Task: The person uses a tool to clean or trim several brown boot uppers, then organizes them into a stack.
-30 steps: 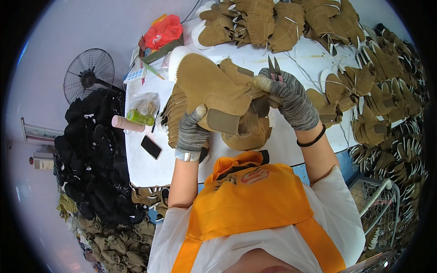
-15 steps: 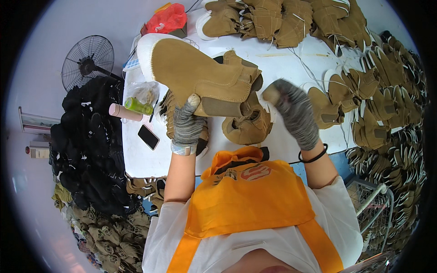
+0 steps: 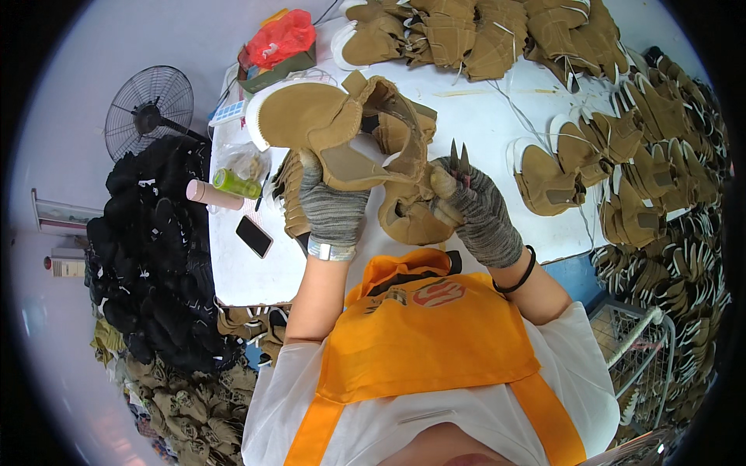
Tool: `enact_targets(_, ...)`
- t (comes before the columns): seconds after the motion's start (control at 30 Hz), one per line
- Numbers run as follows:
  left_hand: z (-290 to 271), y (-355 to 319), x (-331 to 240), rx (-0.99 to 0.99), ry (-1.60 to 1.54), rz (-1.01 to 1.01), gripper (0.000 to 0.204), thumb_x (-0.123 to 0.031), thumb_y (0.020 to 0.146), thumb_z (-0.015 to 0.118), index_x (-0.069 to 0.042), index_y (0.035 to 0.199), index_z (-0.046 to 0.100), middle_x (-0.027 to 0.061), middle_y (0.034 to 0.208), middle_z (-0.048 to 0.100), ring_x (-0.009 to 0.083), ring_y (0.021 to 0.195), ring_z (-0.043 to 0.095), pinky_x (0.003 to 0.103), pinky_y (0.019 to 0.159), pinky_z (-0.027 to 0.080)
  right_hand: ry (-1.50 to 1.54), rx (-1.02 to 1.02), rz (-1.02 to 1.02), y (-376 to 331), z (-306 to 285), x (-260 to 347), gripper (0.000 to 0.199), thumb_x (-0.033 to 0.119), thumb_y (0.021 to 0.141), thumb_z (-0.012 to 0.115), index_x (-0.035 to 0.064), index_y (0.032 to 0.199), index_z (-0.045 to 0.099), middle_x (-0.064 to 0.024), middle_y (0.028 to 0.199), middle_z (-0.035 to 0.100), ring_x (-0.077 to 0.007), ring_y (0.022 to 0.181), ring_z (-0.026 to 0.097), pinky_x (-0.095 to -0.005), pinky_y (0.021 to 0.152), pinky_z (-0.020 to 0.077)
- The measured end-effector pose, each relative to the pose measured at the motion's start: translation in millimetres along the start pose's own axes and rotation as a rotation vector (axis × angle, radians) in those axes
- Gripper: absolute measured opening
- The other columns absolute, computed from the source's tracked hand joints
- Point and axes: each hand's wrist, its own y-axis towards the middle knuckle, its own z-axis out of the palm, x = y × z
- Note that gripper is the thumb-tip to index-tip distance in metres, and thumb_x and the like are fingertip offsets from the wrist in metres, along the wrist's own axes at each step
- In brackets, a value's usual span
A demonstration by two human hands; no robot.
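I'm watching from afar: the left hand (image 3: 334,203) is gripping a brown boot upper (image 3: 299,116) above the white table (image 3: 474,116), firmly closed, apparently steadying it; the right hand (image 3: 483,213), nearly closed, is pinching its collar (image 3: 417,144) and carrying thread snips (image 3: 464,161) points-outward, probably sparing the material

You have open room on the table (image 3: 538,235) to the right of your right grip (image 3: 483,208), as far as the standing brown boots (image 3: 545,182). Beyond the grip, bare surface reaches toward the back pile (image 3: 449,43), with loose cords (image 3: 516,111) across it. Scissor blades (image 3: 462,161) jut into that way. On your left, a phone (image 3: 254,236), pink bottle (image 3: 211,194) and green bottle (image 3: 235,184) obstruct passage.
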Motion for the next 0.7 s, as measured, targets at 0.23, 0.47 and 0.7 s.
enact_targets(0.23,-11.0,2.4,12.9,-0.274,0.496,0.07,0.048,-0.047,0.098,0.039,-0.013,0.131,0.046,0.0093,0.126,0.053,0.0297,0.117,0.05,0.053,0.102,0.038,-0.033,0.022,0.073,1.3,1.8,-4.5,0.033,0.033,0.09,0.063,0.0048,0.106,0.063,0.0019,0.083,0.059,-0.0062,0.072,0.054,-0.0208,0.065,0.045)
enact_targets(0.47,-27.7,0.4,9.1,-0.071,0.162,-0.049,0.047,-0.043,0.097,0.045,-0.011,0.13,0.046,0.0108,0.126,0.052,0.0283,0.115,0.052,0.049,0.099,0.043,-0.262,-0.084,-0.039,5.6,4.9,3.9,0.032,0.034,0.09,0.064,0.006,0.105,0.064,0.0013,0.084,0.061,-0.0057,0.072,0.054,-0.0207,0.064,0.0441)
enact_targets(0.7,-75.4,-4.6,-1.7,-0.1,1.176,0.196,0.042,-0.034,0.096,0.05,-0.005,0.126,0.05,0.0114,0.121,0.056,0.021,0.108,0.056,0.032,0.088,0.051,-0.251,-0.206,-0.138,11.8,-7.1,-4.5,0.037,0.035,0.089,0.064,0.0048,0.11,0.062,-0.0024,0.094,0.063,-0.0096,0.087,0.056,-0.0234,0.078,0.0463)
